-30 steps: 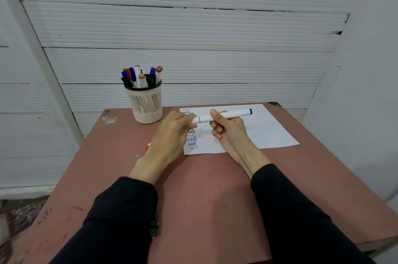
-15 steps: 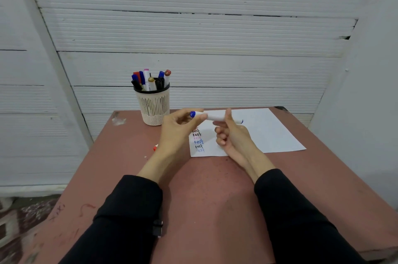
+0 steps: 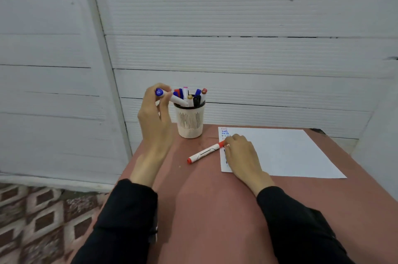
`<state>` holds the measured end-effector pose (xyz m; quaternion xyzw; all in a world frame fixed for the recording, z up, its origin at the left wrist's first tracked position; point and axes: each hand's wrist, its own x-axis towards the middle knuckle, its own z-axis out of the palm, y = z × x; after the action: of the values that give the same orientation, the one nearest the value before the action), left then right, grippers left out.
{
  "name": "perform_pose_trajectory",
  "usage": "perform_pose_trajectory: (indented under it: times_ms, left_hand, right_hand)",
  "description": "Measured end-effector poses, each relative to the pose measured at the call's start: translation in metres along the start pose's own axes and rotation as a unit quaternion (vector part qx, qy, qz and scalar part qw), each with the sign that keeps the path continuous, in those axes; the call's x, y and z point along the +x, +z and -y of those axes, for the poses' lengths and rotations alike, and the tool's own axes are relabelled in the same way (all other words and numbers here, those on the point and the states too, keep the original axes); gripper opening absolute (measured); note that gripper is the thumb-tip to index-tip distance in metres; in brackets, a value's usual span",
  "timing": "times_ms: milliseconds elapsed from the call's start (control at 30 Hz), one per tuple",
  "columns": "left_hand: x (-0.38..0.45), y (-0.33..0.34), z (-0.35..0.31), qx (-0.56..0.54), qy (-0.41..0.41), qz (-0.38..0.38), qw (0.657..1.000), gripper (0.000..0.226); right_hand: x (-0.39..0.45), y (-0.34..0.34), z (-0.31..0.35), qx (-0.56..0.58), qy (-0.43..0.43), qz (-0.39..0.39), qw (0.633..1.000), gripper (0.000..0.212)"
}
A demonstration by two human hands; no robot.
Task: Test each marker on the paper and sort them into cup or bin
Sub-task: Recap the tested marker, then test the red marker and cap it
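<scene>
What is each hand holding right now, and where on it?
Left hand grips the blue-capped marker near its capped end, over the cup. Right hand touches the red marker's end.

Your left hand (image 3: 156,117) pinches a blue-capped marker (image 3: 171,97), its far end over the cup (image 3: 190,121) of markers. Your right hand (image 3: 241,151) rests on the paper (image 3: 284,151), fingertips touching a red marker (image 3: 204,153) lying on the worktop (image 3: 215,210).

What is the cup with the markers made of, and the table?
The cup looks like cream plastic: smooth, matte, with thin moulded slits down its wall and a dark rim. The table looks like a painted board, maybe wood: flat reddish-brown, dull, with scuffs and speckled marks. What lies under the paint cannot be told.
</scene>
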<state>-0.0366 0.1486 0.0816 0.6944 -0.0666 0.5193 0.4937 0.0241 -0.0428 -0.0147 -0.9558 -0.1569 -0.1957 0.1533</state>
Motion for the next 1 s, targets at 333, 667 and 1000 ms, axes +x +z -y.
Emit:
perform_pose_trajectory:
  times_ms: [333,667,1000]
  left_hand:
    - [0.054,0.031,0.040,0.067,-0.066,0.086,0.992,0.024]
    - [0.044,0.055,0.072,0.237,-0.106,0.244,0.934,0.036]
    - [-0.054,0.010,0.074,0.266,-0.146,0.397,0.866,0.029]
  right_hand:
    - [0.003,0.014,0.002,0.001,-0.019,0.011,1.000,0.029]
    - [0.004,0.011,-0.002,0.072,0.009,0.025,0.997,0.028]
    - [-0.002,-0.006,-0.020,0.182,0.119,0.003,0.976,0.033]
